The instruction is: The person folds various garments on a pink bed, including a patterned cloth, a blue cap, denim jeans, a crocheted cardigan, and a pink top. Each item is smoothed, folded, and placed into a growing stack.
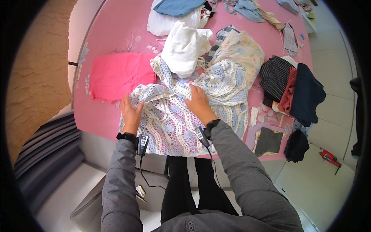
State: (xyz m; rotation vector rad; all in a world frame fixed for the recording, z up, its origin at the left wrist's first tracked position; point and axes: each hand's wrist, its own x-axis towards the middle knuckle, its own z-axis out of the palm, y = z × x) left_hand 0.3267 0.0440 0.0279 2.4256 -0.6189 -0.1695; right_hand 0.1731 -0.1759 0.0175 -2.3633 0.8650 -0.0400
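Note:
A blue and white crocheted lace garment (182, 127) lies spread before me on a pink sheet, its near edge at the sheet's front side. The upper part is bunched up, and pink shows through the openwork. My left hand (132, 113) rests at the garment's left edge, thumb apart from the fingers. My right hand (201, 104) lies on the bunched folds near the middle, fingers spread on the fabric. Neither hand shows a clear grip on the cloth. Just beyond the left hand is a folded bright pink cloth (121, 75), partly next to the lace.
Behind the lace lie a white bundled garment (182, 49) and a floral cloth (240, 55). A stack of dark and red clothes (304, 92) sits at the right edge, near a grey square cloth (269, 141). A grey curtain (49, 150) hangs at left. Wrist devices trail black cables.

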